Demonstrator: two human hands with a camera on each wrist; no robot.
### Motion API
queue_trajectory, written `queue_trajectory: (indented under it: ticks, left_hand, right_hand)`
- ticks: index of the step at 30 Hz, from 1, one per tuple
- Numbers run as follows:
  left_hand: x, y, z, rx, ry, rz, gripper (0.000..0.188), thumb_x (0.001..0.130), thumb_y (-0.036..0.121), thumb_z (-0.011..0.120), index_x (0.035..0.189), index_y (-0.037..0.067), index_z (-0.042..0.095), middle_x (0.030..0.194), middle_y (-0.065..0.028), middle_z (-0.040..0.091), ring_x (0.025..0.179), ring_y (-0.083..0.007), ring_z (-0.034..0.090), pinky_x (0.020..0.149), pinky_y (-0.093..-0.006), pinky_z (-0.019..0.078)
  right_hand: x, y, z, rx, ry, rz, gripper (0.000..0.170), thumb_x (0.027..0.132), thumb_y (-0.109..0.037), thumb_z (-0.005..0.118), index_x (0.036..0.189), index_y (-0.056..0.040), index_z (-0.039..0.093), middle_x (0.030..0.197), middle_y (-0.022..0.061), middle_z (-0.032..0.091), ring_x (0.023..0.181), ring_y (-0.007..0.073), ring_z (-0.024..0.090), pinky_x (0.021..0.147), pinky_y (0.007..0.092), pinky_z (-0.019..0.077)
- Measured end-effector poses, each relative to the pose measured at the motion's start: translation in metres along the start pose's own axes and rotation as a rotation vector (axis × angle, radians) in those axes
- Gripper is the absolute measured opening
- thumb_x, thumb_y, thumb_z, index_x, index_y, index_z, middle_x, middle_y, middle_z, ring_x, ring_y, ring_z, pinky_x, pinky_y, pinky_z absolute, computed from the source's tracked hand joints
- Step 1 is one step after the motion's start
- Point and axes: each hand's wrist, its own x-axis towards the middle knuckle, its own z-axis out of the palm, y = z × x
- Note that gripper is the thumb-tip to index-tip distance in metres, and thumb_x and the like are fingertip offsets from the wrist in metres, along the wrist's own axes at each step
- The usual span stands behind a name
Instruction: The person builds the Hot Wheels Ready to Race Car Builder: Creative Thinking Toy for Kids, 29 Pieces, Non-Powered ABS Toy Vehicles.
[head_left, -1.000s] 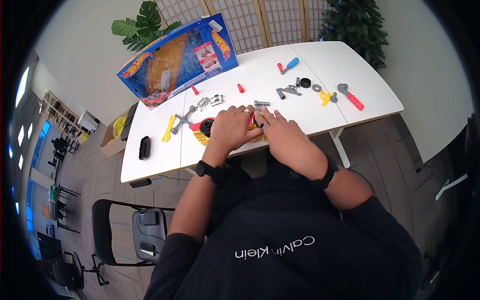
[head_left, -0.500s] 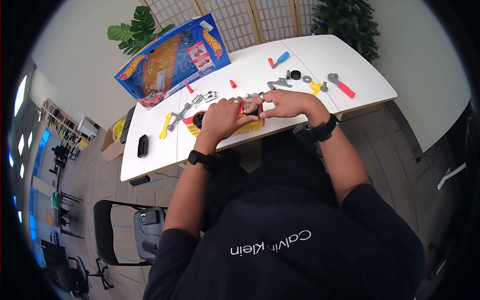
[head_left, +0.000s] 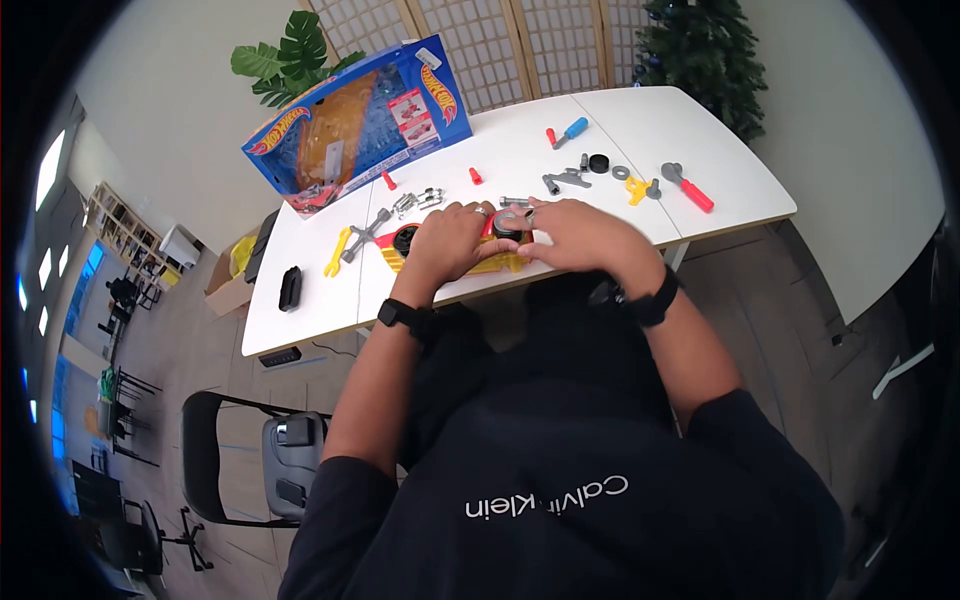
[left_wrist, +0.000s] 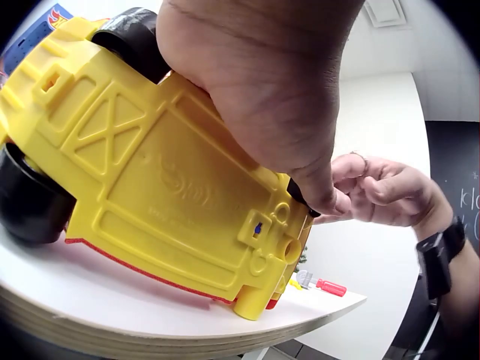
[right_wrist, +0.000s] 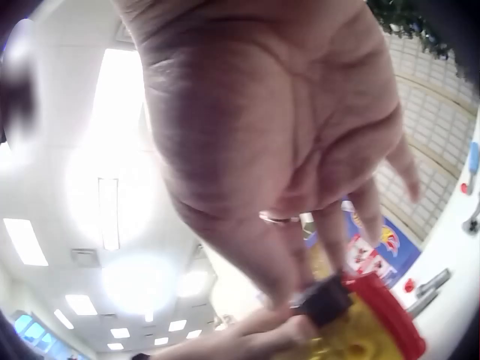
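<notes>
**Two Hands on a Tipped Toy Car**

A red and yellow toy car (left_wrist: 172, 187) is under both hands, tipped on its side on the white table (head_left: 720, 140), with its yellow bottom facing the person. The left hand (head_left: 452, 242) is wrapped over the upper side, with its thumb bent down onto the yellow bottom. It seems to hold on so the car cannot wobble or fall flat. A black wheel (head_left: 406, 240) pokes out just beside that hand.

The right hand (head_left: 595, 238) touches a second wheel (right_wrist: 328, 301) at the car's other end. Its fingers reach over the wheel and its thumb is close by, but whether they pinch or only press is hard to tell. With the car tipped, this wheel is on the upper side, which likely makes it easy to reach.

Left of the left hand lie a gray cross tool (head_left: 367, 236) and a yellow wrench (head_left: 338, 252). Past its fingers are shiny silver parts (head_left: 418, 202). Beyond the right hand are a loose wheel (head_left: 599, 163), a gray ring (head_left: 621, 173) and a red-handled tool (head_left: 690, 190). They seem spread out so each is easy to grab.
</notes>
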Motion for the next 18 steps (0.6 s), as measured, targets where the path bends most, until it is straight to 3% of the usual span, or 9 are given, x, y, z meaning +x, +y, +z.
queue_trajectory:
  ticks: [1,4,5,6,9,11,12,14,18]
  left_hand:
    - [0.001,-0.004,0.007,0.070,0.067,0.031,0.073,0.093,0.075,0.056,0.109,0.005,0.072,0.095,-0.0154,0.075,0.097,-0.0329,0.073,0.079,-0.0458,0.0578]
    - [0.000,-0.001,0.003,0.103,0.050,0.027,0.067,0.096,0.070,0.057,0.111,0.005,0.069,0.095,-0.0151,0.075,0.098,-0.0332,0.072,0.080,-0.0459,0.0574]
    - [-0.001,-0.001,0.005,0.100,0.048,0.025,0.067,0.096,0.070,0.057,0.111,0.005,0.069,0.095,-0.0151,0.075,0.098,-0.0332,0.072,0.080,-0.0459,0.0574]
    - [-0.001,-0.002,0.006,0.096,0.046,0.023,0.061,0.096,0.064,0.060,0.112,0.005,0.068,0.096,-0.0150,0.075,0.098,-0.0334,0.071,0.081,-0.0462,0.0573]
    - [-0.001,-0.007,0.010,0.085,0.043,0.020,0.049,0.095,0.051,0.065,0.114,0.006,0.064,0.098,-0.0149,0.074,0.100,-0.0337,0.070,0.082,-0.0468,0.0569]
    - [-0.002,-0.005,0.011,0.065,0.036,0.010,0.036,0.092,0.035,0.070,0.114,0.007,0.062,0.101,-0.0148,0.074,0.100,-0.0338,0.070,0.083,-0.0475,0.0569]
    - [-0.002,-0.004,0.009,0.054,0.033,0.008,0.036,0.092,0.035,0.070,0.114,0.007,0.062,0.101,-0.0148,0.074,0.100,-0.0338,0.070,0.083,-0.0475,0.0569]
    - [-0.002,-0.004,0.009,0.055,0.020,-0.005,0.033,0.092,0.031,0.068,0.114,0.007,0.063,0.099,-0.0146,0.074,0.100,-0.0339,0.070,0.083,-0.0471,0.0571]
    - [-0.002,-0.005,0.012,0.051,0.033,-0.007,0.036,0.092,0.034,0.068,0.116,0.007,0.065,0.096,-0.0134,0.074,0.097,-0.0330,0.070,0.080,-0.0474,0.0567]
  right_hand:
    - [-0.008,-0.016,0.006,-0.136,0.106,-0.011,0.053,0.096,-0.036,0.067,0.140,-0.0067,0.065,0.146,0.0200,0.062,0.142,0.0340,0.054,0.119,0.0566,0.0381]
    - [-0.016,-0.051,0.023,-0.384,0.197,0.101,0.060,0.095,-0.030,0.065,0.149,-0.0044,0.055,0.151,0.0203,0.058,0.147,0.0314,0.049,0.121,0.0624,0.0316]
    - [-0.014,-0.061,0.031,-0.433,0.214,0.154,0.066,0.093,-0.027,0.067,0.152,-0.0017,0.050,0.154,0.0206,0.055,0.149,0.0319,0.047,0.124,0.0602,0.0283]
    - [-0.011,-0.067,0.043,-0.523,0.274,0.172,0.070,0.089,-0.026,0.070,0.152,-0.0010,0.050,0.152,0.0223,0.057,0.145,0.0322,0.050,0.122,0.0577,0.0314]
    - [-0.005,-0.084,0.048,-0.614,0.302,0.206,0.056,0.091,-0.025,0.069,0.141,-0.0019,0.062,0.139,0.0186,0.064,0.132,0.0297,0.057,0.114,0.0518,0.0388]
    - [-0.003,-0.094,0.036,-0.701,0.168,0.175,0.038,0.092,-0.024,0.068,0.125,-0.0058,0.074,0.123,0.0114,0.068,0.118,0.0258,0.060,0.103,0.0452,0.0449]
    - [-0.001,-0.096,0.035,-0.702,0.157,0.177,0.038,0.092,-0.024,0.068,0.125,-0.0058,0.074,0.123,0.0114,0.068,0.118,0.0258,0.060,0.103,0.0452,0.0449]
    - [0.002,-0.097,0.036,-0.839,0.148,0.155,0.025,0.092,-0.023,0.068,0.110,-0.0105,0.080,0.113,0.0071,0.066,0.114,0.0246,0.060,0.097,0.0415,0.0471]
    - [0.000,-0.090,0.035,-0.962,0.123,0.044,0.024,0.087,-0.025,0.074,0.106,-0.0111,0.080,0.115,0.0083,0.065,0.115,0.0242,0.059,0.092,0.0397,0.0477]
